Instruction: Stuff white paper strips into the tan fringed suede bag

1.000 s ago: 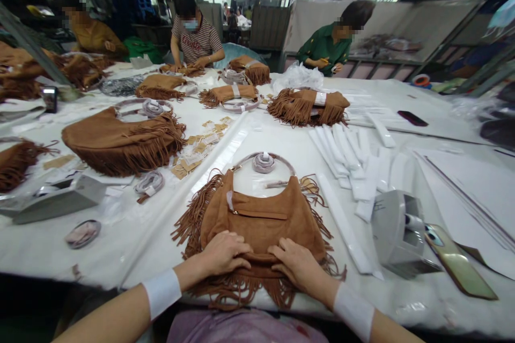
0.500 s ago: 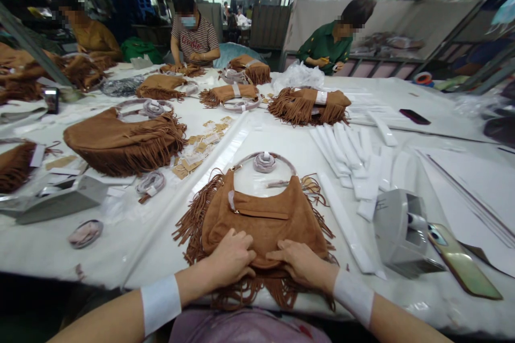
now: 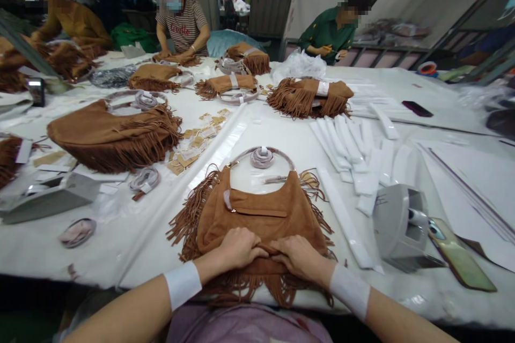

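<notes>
A brown suede fringed bag [image 3: 257, 214] lies flat on the white table [image 3: 281, 139] right in front of me. Its wrapped handle [image 3: 262, 156] arcs away from me, with a coiled strap inside the loop. My left hand [image 3: 239, 247] and my right hand [image 3: 300, 258] rest side by side on the bag's near lower edge. On both hands the fingers are curled and pinch the suede where the fringe begins. White bands circle both my wrists.
White paper strips [image 3: 354, 155] lie fanned to the right. A grey device [image 3: 398, 225] and a phone [image 3: 461, 260] sit at the near right. More fringed bags [image 3: 108, 136] and small tags [image 3: 197, 139] cover the left. Three people work across the table.
My hands have drawn closer together on the bag's lower edge, and their fingers have curled into the suede. The view has shifted slightly.
</notes>
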Demonstrator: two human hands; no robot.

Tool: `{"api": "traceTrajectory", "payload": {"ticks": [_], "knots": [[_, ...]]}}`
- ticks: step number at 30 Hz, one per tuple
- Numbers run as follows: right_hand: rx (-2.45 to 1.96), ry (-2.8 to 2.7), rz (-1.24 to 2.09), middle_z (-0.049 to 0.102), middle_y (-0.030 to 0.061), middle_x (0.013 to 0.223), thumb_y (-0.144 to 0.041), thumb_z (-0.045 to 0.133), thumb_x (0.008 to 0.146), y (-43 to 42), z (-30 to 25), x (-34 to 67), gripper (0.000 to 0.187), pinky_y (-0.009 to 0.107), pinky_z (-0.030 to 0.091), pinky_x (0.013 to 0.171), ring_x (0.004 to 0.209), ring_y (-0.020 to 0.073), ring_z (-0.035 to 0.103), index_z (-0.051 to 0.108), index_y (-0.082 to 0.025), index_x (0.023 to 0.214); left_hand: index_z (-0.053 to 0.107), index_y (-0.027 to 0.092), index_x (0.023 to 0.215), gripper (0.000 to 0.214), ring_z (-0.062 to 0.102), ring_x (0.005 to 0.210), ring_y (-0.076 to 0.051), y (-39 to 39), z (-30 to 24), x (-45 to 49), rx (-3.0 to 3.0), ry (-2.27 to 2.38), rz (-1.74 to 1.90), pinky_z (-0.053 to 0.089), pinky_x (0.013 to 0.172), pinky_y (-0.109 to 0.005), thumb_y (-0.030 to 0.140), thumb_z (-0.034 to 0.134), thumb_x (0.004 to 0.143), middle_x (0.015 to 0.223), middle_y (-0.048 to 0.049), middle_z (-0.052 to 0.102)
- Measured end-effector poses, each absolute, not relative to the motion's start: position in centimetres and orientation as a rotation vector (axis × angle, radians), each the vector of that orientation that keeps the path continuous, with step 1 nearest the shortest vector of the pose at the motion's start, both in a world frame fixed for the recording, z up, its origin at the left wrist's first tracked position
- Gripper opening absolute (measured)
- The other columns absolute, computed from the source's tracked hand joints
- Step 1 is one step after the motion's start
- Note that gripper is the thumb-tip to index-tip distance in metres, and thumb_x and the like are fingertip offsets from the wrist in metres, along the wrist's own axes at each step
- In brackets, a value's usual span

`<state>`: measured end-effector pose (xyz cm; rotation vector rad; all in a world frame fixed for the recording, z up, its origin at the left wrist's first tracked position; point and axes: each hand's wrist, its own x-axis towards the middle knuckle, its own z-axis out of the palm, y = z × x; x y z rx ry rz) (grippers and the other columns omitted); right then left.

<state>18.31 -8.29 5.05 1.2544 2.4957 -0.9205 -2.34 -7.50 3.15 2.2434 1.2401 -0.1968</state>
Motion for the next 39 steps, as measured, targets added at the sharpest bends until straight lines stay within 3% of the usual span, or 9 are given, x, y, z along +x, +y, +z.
{"api": "traceTrajectory", "payload": {"ticks": [6,12,16,21,31,36,39], "knots": [[1.338,2.568,-0.866,0.07,0.0033,0.089,-0.035,0.042,0.095,-8.4,3.9,19.1,0.022,0.026,0.039,0.068,0.083,0.0203,0.066,0.06,-0.022,0.095,0.064,0.021,0.087,0.051,0.067,0.079,-0.026,-6.6,2.5,-3.0,2.192,1.246,-0.137,0.046,0.066,-0.03,0.064,0.037,0.09,0.082,-0.0082,0.071],[1.407,2.547,-0.777,0.069,0.0073,0.09,-0.039,0.039,0.097,-8.4,2.4,19.4,0.029,0.031,0.04,0.072,0.084,0.0244,0.066,0.049,-0.02,0.116,0.053,0.025,0.101,0.031,0.067,0.077,-0.024,-7.2,1.4,-5.3,2.224,1.311,-0.108,0.044,0.065,-0.028,0.052,0.042,0.094,0.082,-0.0034,0.07],[1.401,2.575,-0.815,0.069,0.0074,0.089,-0.037,0.037,0.098,-8.3,1.6,19.6,0.024,0.03,0.039,0.07,0.083,0.0233,0.066,0.05,-0.019,0.107,0.053,0.023,0.089,0.029,0.065,0.08,-0.019,-8.5,1.0,-7.1,2.316,1.301,-0.096,0.044,0.067,-0.026,0.041,0.033,0.099,0.082,-0.0026,0.067],[1.388,2.639,-0.857,0.068,0.0045,0.083,-0.036,0.038,0.098,-8.1,0.6,19.8,0.019,0.027,0.037,0.064,0.079,0.0212,0.066,0.049,-0.02,0.096,0.054,0.02,0.083,0.027,0.062,0.079,-0.019,-9.8,0.4,-7.4,2.446,1.421,-0.097,0.046,0.069,-0.028,0.032,0.035,0.099,0.079,-0.0042,0.064],[1.471,2.639,-0.834,0.067,0.0025,0.073,-0.04,0.031,0.1,-7.3,0.4,19.5,0.031,0.027,0.035,0.061,0.071,0.0201,0.066,0.055,-0.022,0.091,0.056,0.017,0.093,0.038,0.069,0.071,-0.027,-7.4,1.0,-6.5,2.358,1.404,-0.368,0.052,0.062,-0.036,0.04,0.027,0.1,0.076,-0.0098,0.07],[1.534,2.644,-0.801,0.066,0.0022,0.069,-0.04,0.029,0.1,-7.0,0.4,19.2,0.037,0.026,0.034,0.059,0.067,0.019,0.065,0.058,-0.022,0.086,0.056,0.017,0.096,0.031,0.067,0.079,-0.024,-7.5,1.8,-6.4,2.358,1.487,-0.318,0.053,0.065,-0.034,0.04,0.036,0.098,0.086,-0.0084,0.068],[1.566,2.655,-0.784,0.067,0.003,0.071,-0.04,0.032,0.099,-7.1,0.5,18.9,0.035,0.027,0.035,0.06,0.069,0.02,0.066,0.059,-0.022,0.087,0.053,0.02,0.115,0.023,0.062,0.095,-0.023,-7.8,2.6,-5.7,2.538,1.475,-0.18,0.052,0.074,-0.034,0.028,0.047,0.095,0.106,-0.0093,0.063]]}}
